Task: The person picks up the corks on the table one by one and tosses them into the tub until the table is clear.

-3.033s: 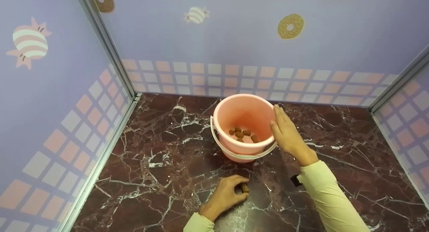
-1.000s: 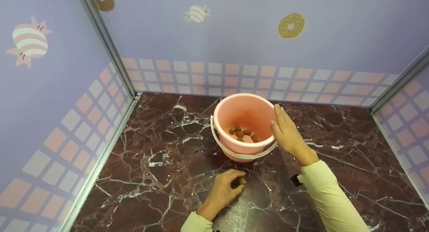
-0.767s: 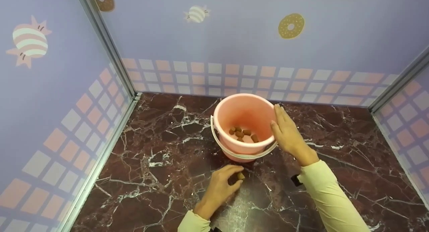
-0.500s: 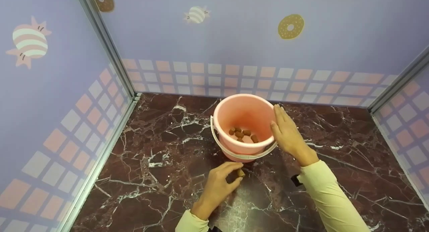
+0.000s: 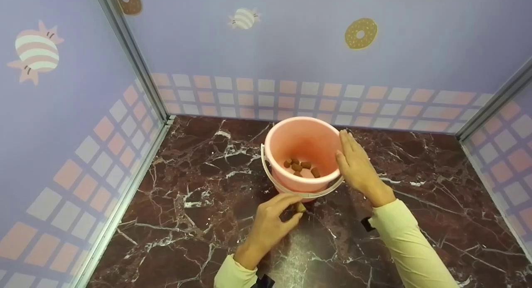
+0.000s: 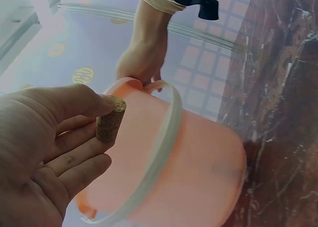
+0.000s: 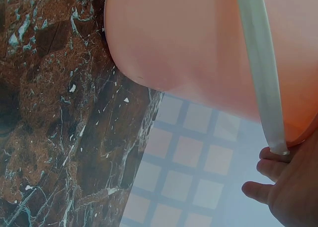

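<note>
My left hand (image 5: pixel 269 221) pinches a cork stopper (image 6: pixel 111 119) between thumb and fingers, in front of a pink bucket (image 5: pixel 286 183). In the left wrist view the cork stands out before the bucket's side, its pale end by the thumb tip. Several brown corks (image 5: pixel 296 167) lie on the bucket's floor. The bucket's white handle (image 5: pixel 309 194) hangs down on the near side. My right hand (image 5: pixel 357 167) rests with straight fingers against the bucket's right rim. In the right wrist view its fingers (image 7: pixel 271 170) touch the bucket near the handle's end.
A dark red marbled tabletop (image 5: pixel 199 238) lies beneath everything. Purple panels with candy and doughnut prints (image 5: pixel 360 33) enclose it at the back, left and right. A metal strip (image 5: pixel 124 213) runs along the left edge.
My left hand has lifted the cork off the tabletop and carried it forward, towards the bucket's near side. My right hand and the bucket have stayed in place.
</note>
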